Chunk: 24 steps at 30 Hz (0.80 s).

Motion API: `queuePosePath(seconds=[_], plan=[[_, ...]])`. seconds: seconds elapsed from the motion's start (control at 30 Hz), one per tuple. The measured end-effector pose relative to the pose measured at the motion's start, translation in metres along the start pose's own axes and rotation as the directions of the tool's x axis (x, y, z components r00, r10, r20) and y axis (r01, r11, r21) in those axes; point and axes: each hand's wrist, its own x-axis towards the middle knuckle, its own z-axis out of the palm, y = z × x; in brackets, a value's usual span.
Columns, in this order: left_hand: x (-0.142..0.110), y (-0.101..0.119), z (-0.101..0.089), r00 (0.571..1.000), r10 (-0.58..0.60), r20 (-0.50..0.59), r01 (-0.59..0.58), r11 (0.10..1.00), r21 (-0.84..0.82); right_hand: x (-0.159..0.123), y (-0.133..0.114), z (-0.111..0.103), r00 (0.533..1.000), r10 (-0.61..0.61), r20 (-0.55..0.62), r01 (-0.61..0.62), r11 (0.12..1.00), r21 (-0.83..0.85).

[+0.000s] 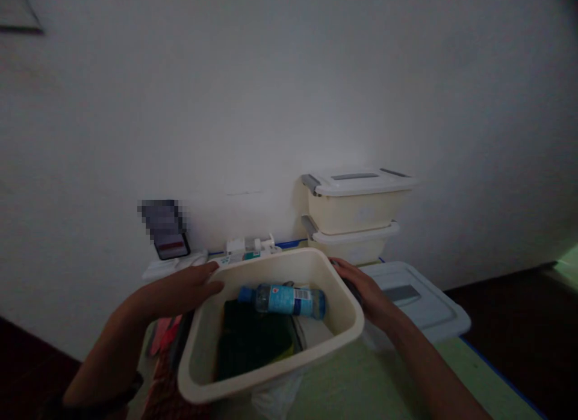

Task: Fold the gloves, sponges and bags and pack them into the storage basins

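A cream plastic storage bin (271, 372) without its lid is held tilted between both hands, above a green tabletop. My left hand (192, 287) grips its left rim, with the thumb over the edge. On the opposite side, my right hand (365, 290) is closed around the bin's right wall; some of its fingers are hidden. Inside lies a clear bottle (291, 301) with a blue cap and a blue label, on its side. Beneath it is a dark green item (253, 339), perhaps a scouring pad, with a yellowish edge. Other contents are hard to make out.
Two lidded bins (356, 209) stand stacked against the wall. A loose pale lid (406, 299) with a grey handle lies on the green table (361, 384), at right. A phone (167, 230) leans at back left, near white bottles (253, 247). Red and pink items lie left.
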Motion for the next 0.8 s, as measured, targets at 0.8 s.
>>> queuePosePath(seconds=[0.8], plan=[[0.015,0.014,0.010,0.996,-0.086,0.000,0.086,0.996,-0.039,0.004,0.001,-0.013,0.969,-0.237,0.072,0.242,0.839,-0.488]])
